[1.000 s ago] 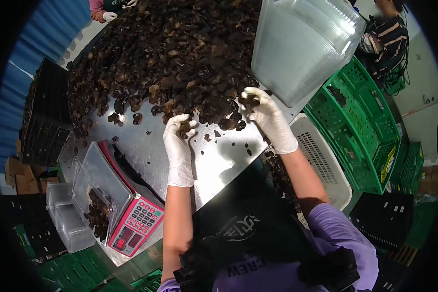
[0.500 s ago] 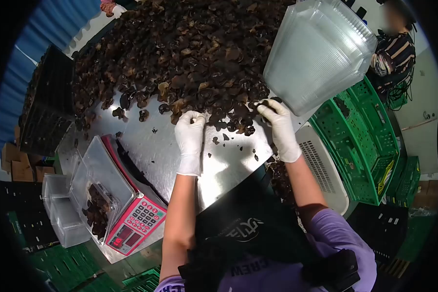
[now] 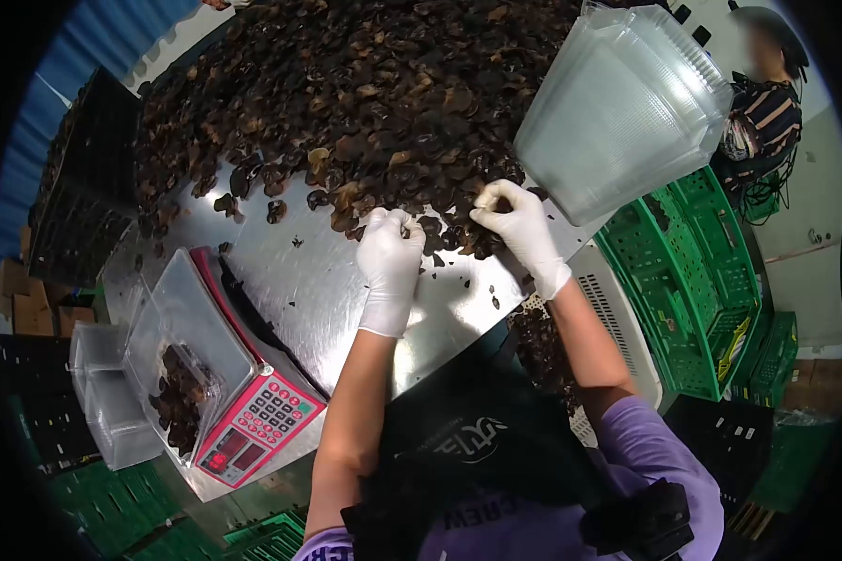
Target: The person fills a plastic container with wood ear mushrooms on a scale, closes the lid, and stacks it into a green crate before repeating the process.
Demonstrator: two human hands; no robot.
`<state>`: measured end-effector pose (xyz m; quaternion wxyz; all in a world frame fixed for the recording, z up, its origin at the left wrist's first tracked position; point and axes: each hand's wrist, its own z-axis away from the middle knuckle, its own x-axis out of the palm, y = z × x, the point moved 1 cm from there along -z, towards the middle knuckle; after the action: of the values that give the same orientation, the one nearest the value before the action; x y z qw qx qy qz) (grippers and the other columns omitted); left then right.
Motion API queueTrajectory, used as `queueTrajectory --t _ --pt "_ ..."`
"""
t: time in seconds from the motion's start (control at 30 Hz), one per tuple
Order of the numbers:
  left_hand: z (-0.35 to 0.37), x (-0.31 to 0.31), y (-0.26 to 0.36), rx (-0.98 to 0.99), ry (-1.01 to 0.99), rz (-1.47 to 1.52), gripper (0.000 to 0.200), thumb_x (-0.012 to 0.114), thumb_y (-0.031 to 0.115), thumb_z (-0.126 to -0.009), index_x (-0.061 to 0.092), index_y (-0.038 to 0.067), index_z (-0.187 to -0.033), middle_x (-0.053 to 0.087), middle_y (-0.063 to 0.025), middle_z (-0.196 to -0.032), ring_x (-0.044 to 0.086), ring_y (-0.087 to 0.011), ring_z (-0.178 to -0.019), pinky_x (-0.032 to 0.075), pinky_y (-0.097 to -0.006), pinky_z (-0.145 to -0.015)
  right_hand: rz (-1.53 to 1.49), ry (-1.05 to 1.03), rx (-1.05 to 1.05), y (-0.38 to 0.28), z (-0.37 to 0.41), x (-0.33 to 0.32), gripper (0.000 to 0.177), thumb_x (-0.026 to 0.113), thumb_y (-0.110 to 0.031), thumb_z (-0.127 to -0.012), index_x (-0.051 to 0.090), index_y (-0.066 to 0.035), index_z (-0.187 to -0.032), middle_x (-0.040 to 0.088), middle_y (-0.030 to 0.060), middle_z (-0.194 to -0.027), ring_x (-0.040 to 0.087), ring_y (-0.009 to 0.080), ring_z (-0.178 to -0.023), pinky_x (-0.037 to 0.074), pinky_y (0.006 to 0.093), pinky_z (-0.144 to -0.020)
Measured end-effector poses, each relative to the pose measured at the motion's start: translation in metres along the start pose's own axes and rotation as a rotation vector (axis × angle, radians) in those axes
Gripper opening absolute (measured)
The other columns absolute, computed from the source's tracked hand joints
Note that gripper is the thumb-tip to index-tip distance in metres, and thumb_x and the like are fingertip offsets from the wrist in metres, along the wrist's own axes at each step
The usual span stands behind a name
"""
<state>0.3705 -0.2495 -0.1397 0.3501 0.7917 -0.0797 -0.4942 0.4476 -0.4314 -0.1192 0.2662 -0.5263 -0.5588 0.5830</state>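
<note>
A large heap of dark brown wood ear mushrooms (image 3: 384, 122) covers the far part of the metal table (image 3: 323, 271). At the heap's near edge is my left hand (image 3: 390, 257), in a white glove, its fingers curled closed; what they hold, if anything, is hidden. My right hand (image 3: 524, 229), also gloved, is to the right, with thumb and forefinger pinched together beside the front mushrooms. Whether a piece sits between those fingertips I cannot make out. Small dark scraps lie on the metal near both hands.
A red-framed scale (image 3: 262, 425) at left bears a clear container of mushrooms (image 3: 180, 397). Stacked clear plastic containers (image 3: 627, 122) stand at right, near green crates (image 3: 688, 280) and a white basket (image 3: 617, 309). Another person (image 3: 767, 112) is at the far right.
My left hand has shifted right and slightly down, nearer my right hand. My right hand has moved a little left, and its fingers have curled into a pinch. The view has shifted slightly.
</note>
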Motion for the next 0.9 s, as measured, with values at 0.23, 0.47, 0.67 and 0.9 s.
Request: queueTrajectory --t 0.23,0.47,0.67,0.9 --pt "0.014 -0.022 -0.006 -0.025 0.106 0.285 0.005 0.065 0.005 -0.072 0.061 0.007 -0.073 0.058 -0.0072 -0.077 0.058 -0.0218 -0.067 0.047 -0.0328 -0.064 0.903 -0.175 -0.196 -0.013 -0.033 0.031 0.025 0.07 -0.012 -0.077 0.071 -0.013 -0.102 0.067 0.0081 -0.092 0.066 0.0268 -0.082 0.051 0.0315 -0.07" --pt "0.005 -0.024 -0.016 -0.434 -0.297 1.515 0.016 0.053 0.016 -0.085 0.057 0.005 -0.095 0.067 -0.0172 -0.098 0.063 -0.0207 -0.074 0.045 -0.0256 -0.057 -0.162 0.11 0.245 -0.011 -0.017 -0.006 0.021 0.07 -0.016 -0.084 0.071 0.001 -0.097 0.065 0.0022 -0.076 0.062 0.0112 -0.066 0.048 0.0256 -0.062" --pt "0.003 -0.014 -0.01 -0.539 -0.397 1.703 0.024 0.055 0.027 -0.093 0.061 0.005 -0.102 0.066 -0.01 -0.09 0.061 -0.018 -0.072 0.046 -0.0246 -0.058 -0.51 0.167 0.426 -0.017 0.012 -0.041 0.013 0.067 -0.012 -0.087 0.067 -0.001 -0.094 0.056 -0.0033 -0.065 0.048 0.0044 -0.05 0.037 0.0177 -0.049" --pt "-0.016 0.009 0.03 -0.069 -0.37 0.106 0.021 0.073 0.018 -0.078 0.068 0.005 -0.094 0.064 -0.0079 -0.072 0.062 -0.0206 -0.067 0.05 -0.0315 -0.066 -0.657 0.197 0.439 -0.006 0.045 -0.064 0.011 0.065 -0.013 -0.089 0.065 -0.002 -0.09 0.056 -0.0022 -0.064 0.047 0.0048 -0.051 0.036 0.0191 -0.047"
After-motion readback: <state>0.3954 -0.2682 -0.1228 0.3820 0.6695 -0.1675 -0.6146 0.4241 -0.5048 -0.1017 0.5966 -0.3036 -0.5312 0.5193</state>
